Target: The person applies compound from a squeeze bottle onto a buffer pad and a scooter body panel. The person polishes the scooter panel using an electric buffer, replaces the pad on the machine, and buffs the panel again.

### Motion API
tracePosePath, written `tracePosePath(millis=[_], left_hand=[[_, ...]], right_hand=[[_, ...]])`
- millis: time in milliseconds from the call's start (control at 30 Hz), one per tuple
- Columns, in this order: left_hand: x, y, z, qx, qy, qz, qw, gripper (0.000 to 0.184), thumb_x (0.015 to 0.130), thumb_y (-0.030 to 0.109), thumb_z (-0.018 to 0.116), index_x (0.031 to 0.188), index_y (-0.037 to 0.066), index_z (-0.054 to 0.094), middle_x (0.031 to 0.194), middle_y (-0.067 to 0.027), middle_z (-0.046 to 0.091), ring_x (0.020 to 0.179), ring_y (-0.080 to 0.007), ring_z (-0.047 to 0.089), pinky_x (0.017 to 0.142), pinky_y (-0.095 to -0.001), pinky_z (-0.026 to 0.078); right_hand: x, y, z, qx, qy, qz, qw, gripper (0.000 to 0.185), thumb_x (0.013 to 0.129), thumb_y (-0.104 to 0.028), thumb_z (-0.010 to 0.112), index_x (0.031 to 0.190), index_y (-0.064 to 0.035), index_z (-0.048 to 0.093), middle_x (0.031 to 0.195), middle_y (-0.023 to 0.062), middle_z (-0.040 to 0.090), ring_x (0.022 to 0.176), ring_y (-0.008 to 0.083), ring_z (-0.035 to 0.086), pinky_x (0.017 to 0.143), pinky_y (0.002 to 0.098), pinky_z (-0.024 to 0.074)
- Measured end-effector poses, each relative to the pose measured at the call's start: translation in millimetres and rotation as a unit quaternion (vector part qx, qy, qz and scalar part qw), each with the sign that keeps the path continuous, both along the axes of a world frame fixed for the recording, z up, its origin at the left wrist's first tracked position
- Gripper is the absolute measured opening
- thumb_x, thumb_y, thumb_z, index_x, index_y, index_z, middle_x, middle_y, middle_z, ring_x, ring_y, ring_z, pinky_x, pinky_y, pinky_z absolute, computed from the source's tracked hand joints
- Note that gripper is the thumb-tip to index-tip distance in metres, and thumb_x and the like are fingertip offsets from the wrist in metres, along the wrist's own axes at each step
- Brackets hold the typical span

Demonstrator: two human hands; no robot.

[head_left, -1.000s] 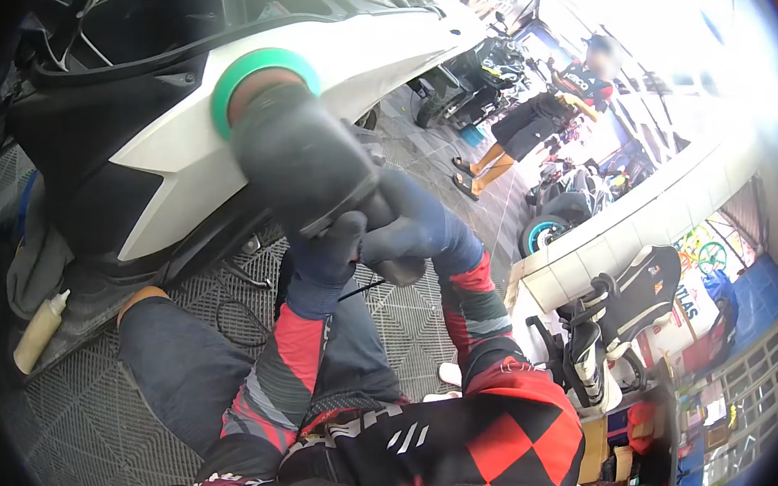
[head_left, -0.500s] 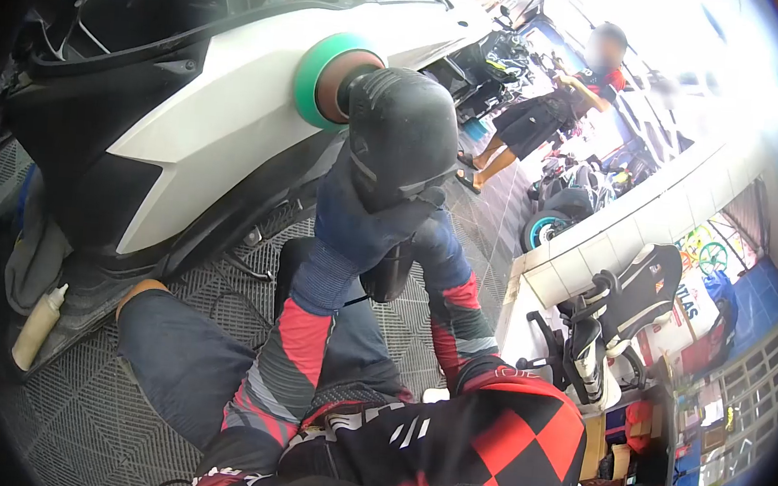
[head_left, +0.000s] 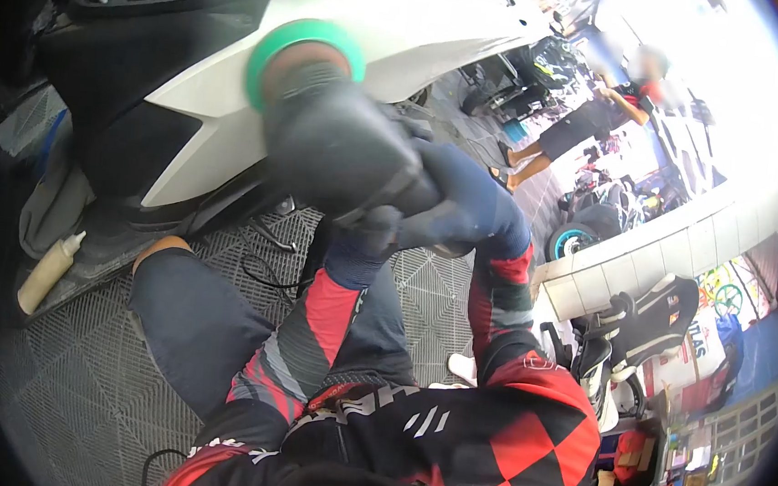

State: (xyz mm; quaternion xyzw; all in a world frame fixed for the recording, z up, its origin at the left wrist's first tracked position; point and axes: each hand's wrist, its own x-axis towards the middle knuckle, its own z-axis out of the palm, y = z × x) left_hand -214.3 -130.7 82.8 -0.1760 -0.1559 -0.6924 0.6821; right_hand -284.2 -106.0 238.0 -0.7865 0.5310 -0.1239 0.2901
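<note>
A black polisher [head_left: 341, 152], blurred by motion, has a green-rimmed pad [head_left: 356, 53] pressed against the white side panel [head_left: 406, 30] of a scooter. Both hands wear dark gloves. My left hand [head_left: 367, 237] is closed around the near underside of the polisher, its fingers partly showing. On the other side of the tool, my right hand [head_left: 443, 192] grips it, most of its fingers hidden behind the body. The handle is largely covered by the gloves.
A cream squeeze bottle [head_left: 50, 273] and a grey cloth [head_left: 58, 208] lie at the left. A black cable [head_left: 263, 274] crosses the tiled floor [head_left: 85, 384]. At the right stand a black-and-white chair [head_left: 657, 323] and low tiled wall [head_left: 625, 262]. Another person [head_left: 590, 122] stands farther back.
The polisher has swung left and slightly down along the panel, its body now more tilted. Both hands moved with it, my right forearm reaching further across. The view has shifted a little.
</note>
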Motion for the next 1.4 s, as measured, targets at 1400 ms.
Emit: tracePosePath(millis=[1400], left_hand=[[13,6,24,0.063,-0.057,0.159,0.984,0.047,0.085,0.026,0.081,0.121,0.000,0.066,0.115,-0.0114,0.069,0.103,-0.0237,0.068,0.093,-0.0385,0.054]], right_hand=[[23,25,11,0.017,-0.080,-0.110,0.991,0.065,0.067,-0.019,0.086,0.125,0.0020,0.064,0.114,0.0114,0.069,0.106,0.0206,0.064,0.098,0.0378,0.0495]])
